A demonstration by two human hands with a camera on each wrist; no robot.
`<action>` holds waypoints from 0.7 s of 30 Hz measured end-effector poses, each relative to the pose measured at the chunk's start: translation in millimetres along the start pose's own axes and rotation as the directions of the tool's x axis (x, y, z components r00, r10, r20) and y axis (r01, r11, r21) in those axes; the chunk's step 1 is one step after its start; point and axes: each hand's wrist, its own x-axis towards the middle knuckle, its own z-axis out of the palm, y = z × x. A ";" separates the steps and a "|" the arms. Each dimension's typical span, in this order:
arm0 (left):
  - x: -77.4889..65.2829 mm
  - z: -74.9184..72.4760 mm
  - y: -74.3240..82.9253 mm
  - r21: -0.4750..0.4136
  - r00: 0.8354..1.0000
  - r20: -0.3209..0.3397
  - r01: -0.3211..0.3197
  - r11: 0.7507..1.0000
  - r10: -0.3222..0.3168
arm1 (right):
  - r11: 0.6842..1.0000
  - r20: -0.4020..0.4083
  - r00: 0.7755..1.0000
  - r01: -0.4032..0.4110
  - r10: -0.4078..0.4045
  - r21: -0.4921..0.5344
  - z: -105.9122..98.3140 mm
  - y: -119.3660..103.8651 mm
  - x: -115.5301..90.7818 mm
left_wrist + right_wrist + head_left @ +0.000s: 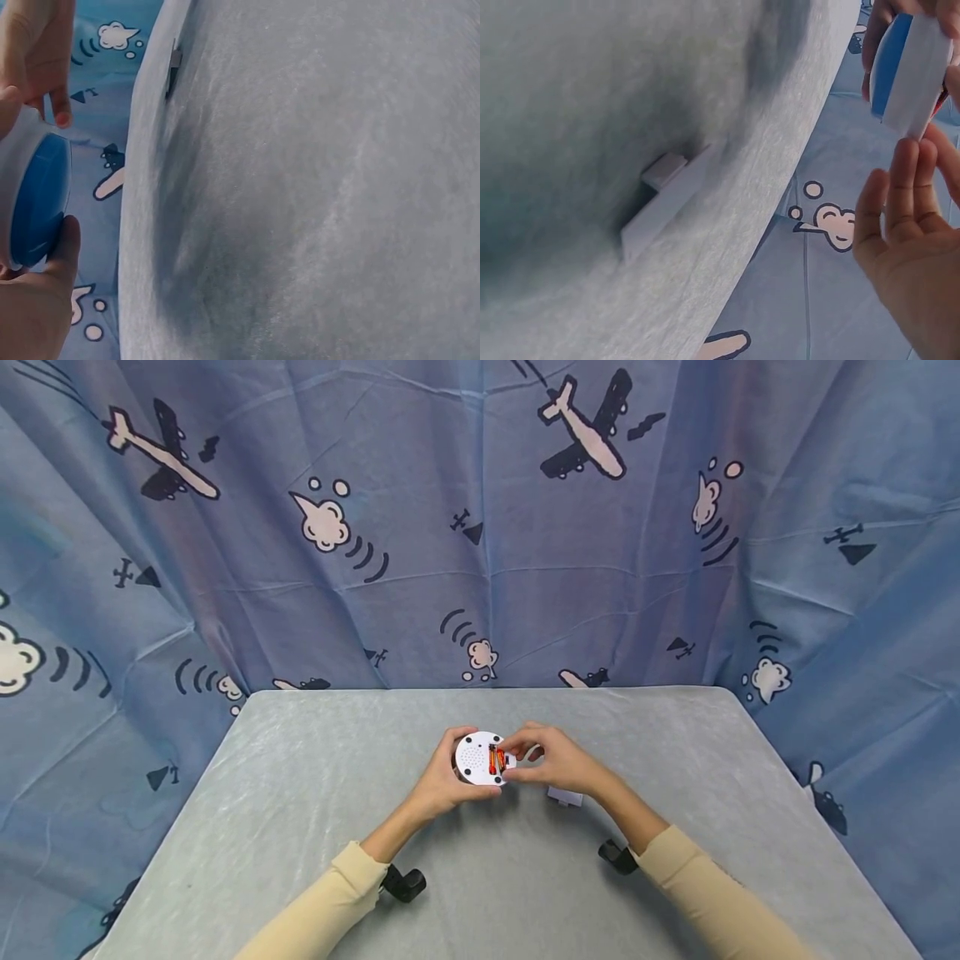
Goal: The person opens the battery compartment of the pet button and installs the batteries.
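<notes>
My left hand [441, 782] grips a round white device [472, 758] by its rim, above the table. Its underside, with small speaker holes and dark feet, faces up. A blue front [43, 199] shows from below in the left wrist view. In the device's open compartment lie red-and-orange batteries [492, 759]. My right hand [557, 760] has its thumb and index finger at the two ends of the battery nearest it, seemingly pinching it. The other fingers touch or hang beside the device's edge. A white battery cover [671, 195] lies on the table below my right hand.
The table [300, 793] has a pale grey cloth, and its far edge meets a blue curtain [420, 527] printed with planes and clouds. A black wrist camera [405, 885] is below the left forearm, another black wrist camera [617, 857] below the right.
</notes>
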 end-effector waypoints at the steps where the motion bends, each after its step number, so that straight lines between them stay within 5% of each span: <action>1: 0.3 0.4 -0.1 0.008 1.000 -0.008 0.004 1.000 -0.004 | 1.000 -0.005 1.000 -0.004 0.004 -0.002 0.3 -0.7 0.6; 7: 0.8 2.5 4.6 0.028 1.000 -0.024 0.004 1.000 -0.003 | 0.998 -0.028 0.997 -0.070 0.070 0.002 0.9 -4.4 4.9; 14: -4.8 2.7 31.8 0.037 1.000 0.001 -0.015 0.999 0.015 | 0.994 0.045 0.997 -0.074 0.071 0.085 -2.1 3.3 8.8; 21: -0.1 -0.9 7.7 0.040 0.999 0.013 -0.033 0.999 0.033 | 0.991 0.048 0.997 -0.059 0.053 0.122 1.3 9.5 8.7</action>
